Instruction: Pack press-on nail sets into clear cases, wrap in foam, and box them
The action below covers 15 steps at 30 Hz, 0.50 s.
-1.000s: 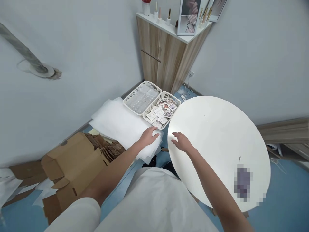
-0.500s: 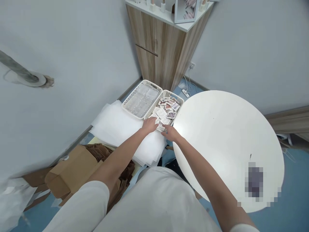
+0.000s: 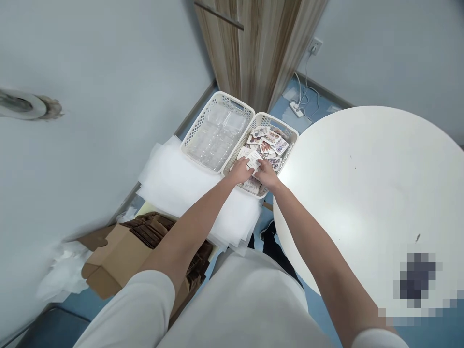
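Note:
Both hands are inside the right white plastic basket (image 3: 290, 134), over a heap of printed cards (image 3: 266, 145). My left hand (image 3: 240, 171) has its fingers curled at the left edge of a white card with small print (image 3: 253, 158). Facing it, my right hand (image 3: 267, 175) has its fingertips at the same card's right side. The fingers look closed on the card, though they partly cover it. Several cards around show coloured nail-like pictures; others show text. Joined side by side, the left white basket (image 3: 189, 131) holds clear plastic packets (image 3: 217, 137).
White foam sheets (image 3: 174, 176) lie under and before the baskets. A cardboard box (image 3: 119, 256) with folded brown cardboard stands at lower left. The round white table (image 3: 326, 193) is at right. Behind are a wooden cabinet (image 3: 253, 53) and a power strip (image 3: 296, 109).
My view has tilted down, so the baskets appear larger and the cabinet top has left the picture. Both hands have moved from the basket's near end further in over the cards.

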Tool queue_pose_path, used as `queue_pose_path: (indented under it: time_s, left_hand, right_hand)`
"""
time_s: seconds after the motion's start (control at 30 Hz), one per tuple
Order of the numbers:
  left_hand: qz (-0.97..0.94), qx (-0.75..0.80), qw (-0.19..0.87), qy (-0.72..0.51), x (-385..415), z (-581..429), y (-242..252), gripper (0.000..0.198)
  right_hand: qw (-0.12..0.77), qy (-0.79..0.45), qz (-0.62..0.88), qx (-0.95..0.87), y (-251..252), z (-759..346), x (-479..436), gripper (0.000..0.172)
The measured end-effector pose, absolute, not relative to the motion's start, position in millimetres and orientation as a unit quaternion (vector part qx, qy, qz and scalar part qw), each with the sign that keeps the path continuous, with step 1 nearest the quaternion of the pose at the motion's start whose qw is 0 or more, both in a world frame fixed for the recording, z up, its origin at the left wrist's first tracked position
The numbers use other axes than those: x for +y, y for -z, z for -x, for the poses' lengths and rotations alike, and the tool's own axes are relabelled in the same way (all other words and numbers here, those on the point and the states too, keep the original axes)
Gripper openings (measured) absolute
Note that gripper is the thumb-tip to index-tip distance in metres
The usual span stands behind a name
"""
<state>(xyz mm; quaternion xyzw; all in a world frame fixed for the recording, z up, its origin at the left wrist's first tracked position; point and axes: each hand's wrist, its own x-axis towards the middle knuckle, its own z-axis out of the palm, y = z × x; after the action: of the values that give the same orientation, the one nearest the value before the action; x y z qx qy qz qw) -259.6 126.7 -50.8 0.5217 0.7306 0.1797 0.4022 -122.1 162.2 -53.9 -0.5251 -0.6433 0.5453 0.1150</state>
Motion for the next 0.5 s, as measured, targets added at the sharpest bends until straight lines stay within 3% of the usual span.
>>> queue_pose_path:
  time_s: [0.33, 0.5]
  left_hand:
    - [-0.466, 0.727, 0.412, -0.289, 128, 261, 44, 0.047]
    - [-0.419, 0.682, 0.456, -0.389, 125, 261, 27, 0.053]
  right_hand:
    - [0.125, -0.625, 0.584, -0.503, 35, 123, 159, 0.058]
    - [0.211, -0.649, 0.578, -0.447, 13, 120, 144, 0.054]
